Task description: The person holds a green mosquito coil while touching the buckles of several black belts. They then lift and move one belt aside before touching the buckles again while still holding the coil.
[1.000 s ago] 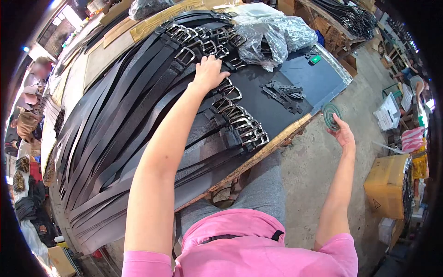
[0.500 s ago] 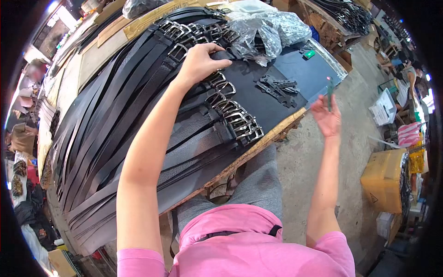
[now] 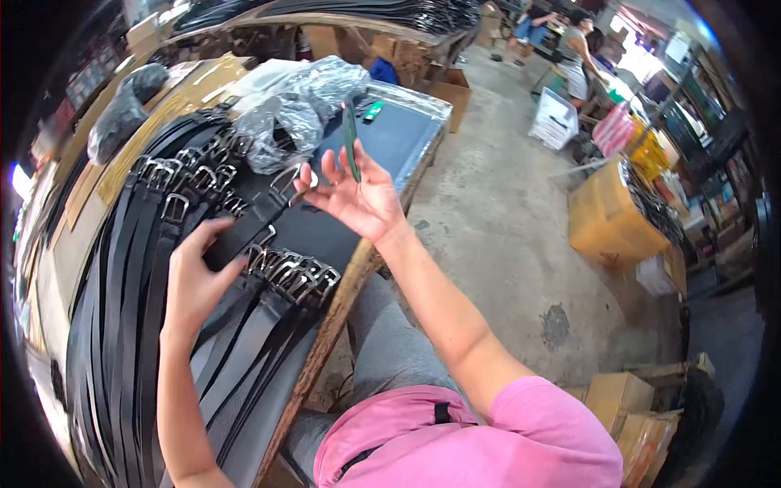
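The left hand (image 3: 195,276) grips a black leather belt (image 3: 244,232) atop the counter's (image 3: 342,297) pile; the right hand (image 3: 358,199), fingers loosely open, pinches a thin green disc (image 3: 351,140) edge-on above the buckle (image 3: 286,183). Best keep the belt pinned flat.

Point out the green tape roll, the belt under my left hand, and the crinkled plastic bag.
green tape roll (image 3: 351,140), head view, on its thin edge above the right hand.
belt (image 3: 244,230), head view, on the black strap by the left hand.
plastic bag (image 3: 305,102), head view, on its crumpled middle.
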`<state>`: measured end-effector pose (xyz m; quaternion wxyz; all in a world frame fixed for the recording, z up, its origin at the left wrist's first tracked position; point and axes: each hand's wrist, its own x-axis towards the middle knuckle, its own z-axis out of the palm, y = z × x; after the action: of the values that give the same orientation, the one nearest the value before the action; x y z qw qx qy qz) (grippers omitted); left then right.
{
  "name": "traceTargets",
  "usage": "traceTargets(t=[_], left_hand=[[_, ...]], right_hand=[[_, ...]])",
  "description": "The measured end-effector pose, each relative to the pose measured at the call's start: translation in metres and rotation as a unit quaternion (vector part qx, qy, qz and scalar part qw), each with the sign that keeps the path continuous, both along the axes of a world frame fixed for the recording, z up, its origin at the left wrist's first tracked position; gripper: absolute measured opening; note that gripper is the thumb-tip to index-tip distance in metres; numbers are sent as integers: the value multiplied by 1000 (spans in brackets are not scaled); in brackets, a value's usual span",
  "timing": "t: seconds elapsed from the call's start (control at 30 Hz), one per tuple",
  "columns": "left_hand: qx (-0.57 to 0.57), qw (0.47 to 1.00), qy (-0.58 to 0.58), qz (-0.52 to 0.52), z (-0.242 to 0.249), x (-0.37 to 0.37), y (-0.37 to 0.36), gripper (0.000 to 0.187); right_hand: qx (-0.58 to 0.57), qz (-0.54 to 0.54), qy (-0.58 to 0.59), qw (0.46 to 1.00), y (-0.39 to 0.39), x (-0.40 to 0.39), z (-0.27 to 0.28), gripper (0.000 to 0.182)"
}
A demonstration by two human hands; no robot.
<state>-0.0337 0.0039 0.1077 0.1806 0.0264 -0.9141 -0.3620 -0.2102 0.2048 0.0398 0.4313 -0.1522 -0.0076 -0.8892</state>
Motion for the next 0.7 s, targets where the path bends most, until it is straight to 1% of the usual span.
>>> traceTargets(t=[0.03,0.1,0.13,0.17,0.2,0.23,0.27,0.3,0.33,0.37,0.4,0.43,0.47,0.5,0.53,0.6,0.67,0.7], left_hand=[[-47,999,-12,-1,3,14,-2,40],[-142,989,0,50,-5,50,-23,35],[-104,989,-60,87,6,71,-29,33],[-47,989,-48,134,1,95,-46,39],[-51,981,-75,170,10,121,-58,40],[-85,977,-71,180,6,154,-89,38],[-143,963,-83,215,6,190,-118,36],[-172,947,-103,251,16,224,-129,37],[-160,936,-105,297,8,266,-160,38],[-187,921,-117,321,16,303,-175,38],[-249,894,-119,352,18,350,-203,38],[-263,883,-101,375,25,385,-214,38],[-360,847,-68,385,17,450,-253,35],[-362,816,-129,433,37,477,-250,32],[-350,799,-147,467,52,505,-251,32],[-416,759,-149,477,83,547,-247,28],[-466,724,-138,489,102,584,-250,32],[-487,704,-134,500,108,605,-253,34]], right_hand=[[16,-23,20,999,7,-5,5,36],[45,-61,59,995,25,-20,13,35],[39,-61,13,997,32,-29,13,35],[47,-43,35,997,37,-34,14,34],[56,-21,53,997,42,-38,14,33],[92,-22,73,993,43,-43,11,34],[125,-13,91,988,40,-47,6,35],[116,14,124,985,38,-50,5,35],[99,45,158,981,35,-52,9,36],[61,84,138,985,32,-53,11,34],[24,123,115,985,27,-57,14,33],[45,105,57,992,22,-61,19,24],[33,90,87,992,16,-68,18,21],[58,64,110,990,12,-71,22,17],[45,67,89,993,2,-68,26,16],[50,63,70,994,-14,-65,28,16],[48,67,66,994,-23,-55,35,16],[28,88,80,992,-29,-51,35,16]])
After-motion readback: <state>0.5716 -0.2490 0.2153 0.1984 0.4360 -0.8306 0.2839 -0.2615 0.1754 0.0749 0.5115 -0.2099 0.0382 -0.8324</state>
